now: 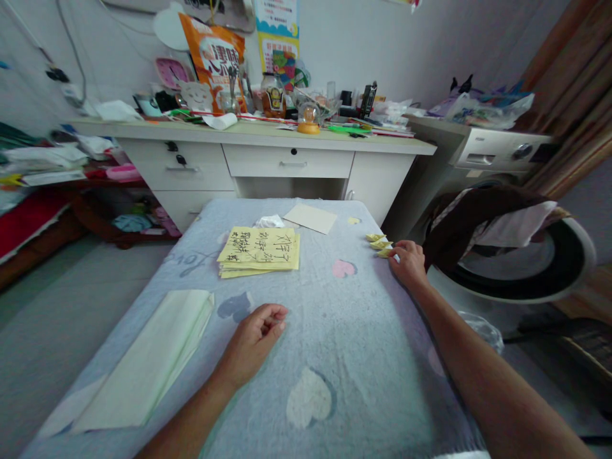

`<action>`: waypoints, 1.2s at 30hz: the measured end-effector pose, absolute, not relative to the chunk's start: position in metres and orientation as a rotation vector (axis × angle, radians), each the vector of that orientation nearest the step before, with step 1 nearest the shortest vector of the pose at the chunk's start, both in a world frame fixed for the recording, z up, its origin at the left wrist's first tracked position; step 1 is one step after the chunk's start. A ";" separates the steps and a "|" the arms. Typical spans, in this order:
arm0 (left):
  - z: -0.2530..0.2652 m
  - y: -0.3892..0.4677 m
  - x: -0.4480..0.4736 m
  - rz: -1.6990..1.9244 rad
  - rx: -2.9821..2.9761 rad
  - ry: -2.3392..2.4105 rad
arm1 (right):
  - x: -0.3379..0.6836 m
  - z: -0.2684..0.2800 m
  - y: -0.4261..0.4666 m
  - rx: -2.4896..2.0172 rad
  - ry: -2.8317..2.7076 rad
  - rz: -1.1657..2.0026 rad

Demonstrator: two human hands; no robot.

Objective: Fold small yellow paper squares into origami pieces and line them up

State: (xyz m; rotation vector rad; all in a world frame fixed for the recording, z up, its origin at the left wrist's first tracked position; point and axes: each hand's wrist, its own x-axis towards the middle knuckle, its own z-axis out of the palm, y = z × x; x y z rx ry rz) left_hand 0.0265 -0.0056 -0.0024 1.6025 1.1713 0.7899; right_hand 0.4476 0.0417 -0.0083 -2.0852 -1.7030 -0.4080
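From the head camera, taking the middle of the cloth-covered table [354, 350] as the hub of the dial and its far edge as twelve, the right hand [408, 262] reaches out to two o'clock, its fingertips at the small folded yellow pieces [379, 242] that sit close together by the table's edge. The fingers there are bent inward and seem to touch the nearest piece, but whether they pinch it or merely rest against it I cannot tell. The left hand [253, 341] lies just off the hub toward seven, its fingers loosely curled with a gap inside the curl and nothing visible in their hold. At eleven is the stack of yellow sheets [258, 252], flat, its top sheet bearing dark handwriting; a crumpled white tissue [270, 221] is just beyond it, and a pale card [312, 218] lies toward twelve. A long, folded pale-green sheet [148, 357] occupies eight o'clock. As far as this shows, I would judge only a little is done: a few pieces are folded and grouped at two, while the stack at eleven looks thick and unfolded, so most of the paper appears left. No half-folded sheet shows between the hands.
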 end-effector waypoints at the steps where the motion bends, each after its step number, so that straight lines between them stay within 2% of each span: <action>1: -0.002 -0.005 0.026 0.793 1.601 1.172 | 0.447 -0.007 0.041 -2.086 -1.703 -0.407; 9: -0.002 -0.006 0.025 0.783 1.621 1.155 | 0.422 0.014 0.032 -1.932 -1.621 -0.425; 14: -0.002 -0.006 0.026 0.775 1.631 1.162 | 0.354 0.023 0.027 -1.595 -1.935 -0.189; 18: -0.002 -0.006 0.026 0.775 1.636 1.162 | 0.307 0.025 0.028 -1.521 -2.124 -0.047; 23: 0.000 -0.006 0.025 0.781 1.621 1.172 | 0.322 0.018 0.037 -1.678 -1.992 -0.084; 30: -0.002 -0.006 0.025 0.755 1.658 1.167 | 0.404 0.001 0.035 -2.145 -1.414 -0.249; 36: -0.003 -0.006 0.025 0.732 1.666 1.175 | 0.422 -0.010 0.034 -2.229 -1.353 -0.212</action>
